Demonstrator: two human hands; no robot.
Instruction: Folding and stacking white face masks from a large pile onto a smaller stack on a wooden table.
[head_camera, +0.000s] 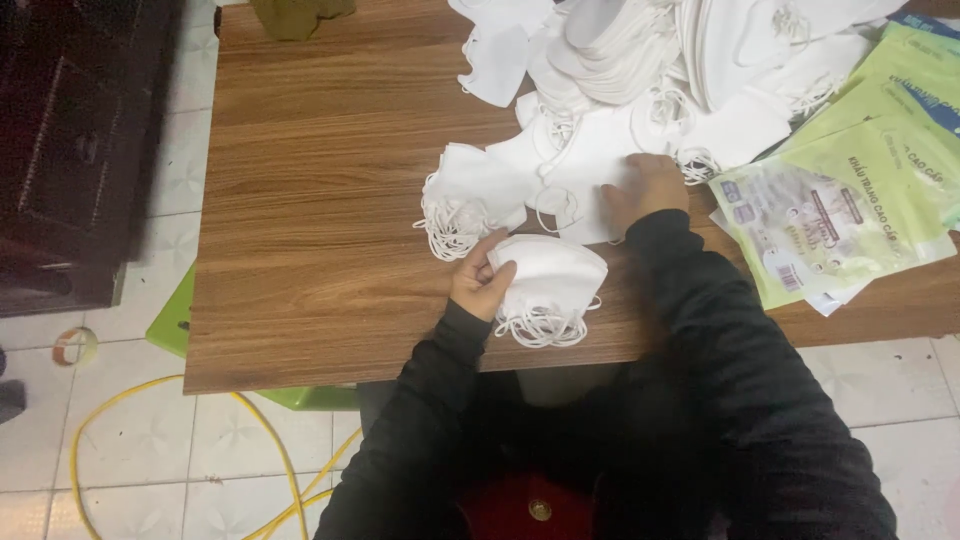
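Head view looked straight down on a brown wood-grain table (330, 200), which serves as the landmark for everything else. Near the table's front edge, about midway along it, the left hand (483, 283) was curled around the left side of a small stack of white folded face masks (553, 278), fingers closed on the stack while its white ear loops spilled toward the table's edge. Just behind that, further onto the table, the right hand (645, 187) lay palm down with fingers spread flat on a loose white mask (590, 175); it pressed rather than gripped, and whether any finger hooked under the mask could not be told. Left of that hand, a second small bundle of masks (470, 195) sat with tangled loops hanging from it. Toward the table's far right portion rose a large heap of white masks (660, 60), some nested in rows. On the table's right end lay several flat green and clear plastic packets (850, 190), overlapping one another and reaching past the edge. Both arms wore black sleeves (720, 330). Below the table's left front corner, a green plastic stool (175, 320) stuck out, and a yellow hose (150, 420) looped over the white tiled floor (130, 480).
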